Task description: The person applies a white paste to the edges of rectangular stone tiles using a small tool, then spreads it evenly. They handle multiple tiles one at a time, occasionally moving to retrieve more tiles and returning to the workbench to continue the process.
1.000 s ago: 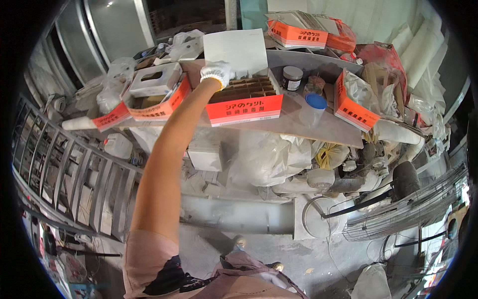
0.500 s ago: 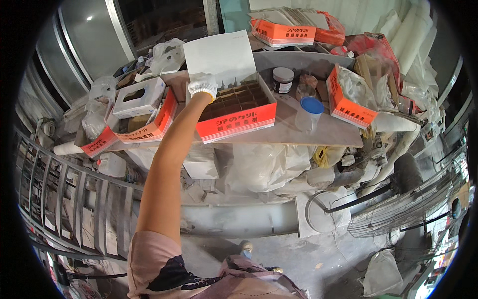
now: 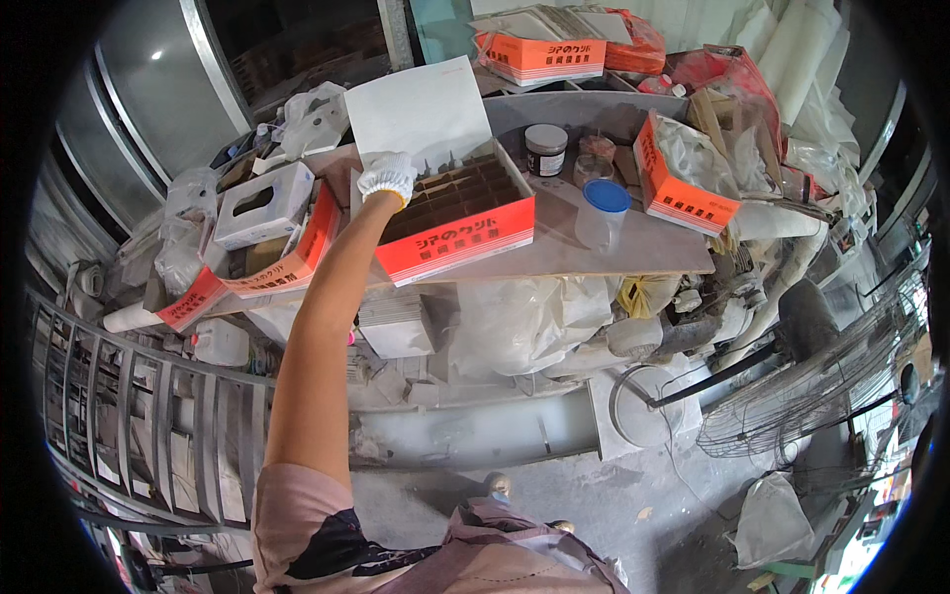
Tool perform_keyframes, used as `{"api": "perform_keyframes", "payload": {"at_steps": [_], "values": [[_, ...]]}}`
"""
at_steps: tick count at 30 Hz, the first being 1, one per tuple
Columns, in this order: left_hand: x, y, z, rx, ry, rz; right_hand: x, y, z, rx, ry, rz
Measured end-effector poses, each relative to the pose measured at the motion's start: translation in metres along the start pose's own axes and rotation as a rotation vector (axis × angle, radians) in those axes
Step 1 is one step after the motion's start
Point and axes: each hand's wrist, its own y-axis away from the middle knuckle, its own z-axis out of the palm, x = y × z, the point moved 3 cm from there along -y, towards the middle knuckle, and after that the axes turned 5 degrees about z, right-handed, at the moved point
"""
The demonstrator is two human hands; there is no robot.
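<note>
Your box is on the bench, near its front edge, orange face toward you; lid stands up at the box's back, likely so you get at the inside from above; dividers split the inside into small cells, probably to keep small pieces upright and apart; a few dark tips poke up along the box's back.

Your left hand, in a white knit glove, is at the box's back left corner, in front of the lid's lower left; fingers are hidden by glove and angle, so I can't tell if you're gripping the lid, something inside or nothing; arm comes in past the box's left end, which leaves most cells in view; right hand isn't in the picture.

Right of the box: dark jar, then a blue-lidded cup, capped, presumably against dust; farther right, the right carton, stuffed with clear plastic; behind the box, the rear carton with flat sheets on top; left of the box, the left carton with a tissue box perched on it, slot up, likely for easy pulling; below the box, under the bench, a white bag.
</note>
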Motion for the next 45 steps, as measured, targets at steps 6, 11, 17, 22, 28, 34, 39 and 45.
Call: {"api": "perform_keyframes", "payload": {"at_steps": [6,11,17,22,28,34,39,45], "values": [[0.008,0.006,-0.007,-0.044,0.038,0.038,0.001,-0.001,0.001,-0.013,0.017,0.007],[0.004,0.007,-0.011,-0.022,0.122,0.061,-0.006,-0.005,0.002,-0.021,0.040,0.007],[0.005,0.001,-0.003,-0.052,0.065,0.079,-0.004,-0.003,-0.003,-0.026,0.030,0.000],[0.002,-0.004,-0.019,-0.091,0.123,0.009,0.005,0.004,-0.008,-0.015,-0.010,-0.005],[-0.008,-0.009,-0.063,0.052,0.169,0.004,0.023,0.016,-0.021,0.012,-0.048,0.018],[-0.019,-0.012,-0.081,0.069,0.228,0.037,0.058,0.024,-0.046,0.039,-0.107,0.037],[-0.007,-0.009,-0.109,0.163,0.038,0.331,0.083,0.041,-0.071,0.015,-0.177,-0.004],[0.063,0.068,-0.178,0.206,0.551,0.526,0.034,0.081,-0.040,-0.140,-0.238,-0.187]]}}
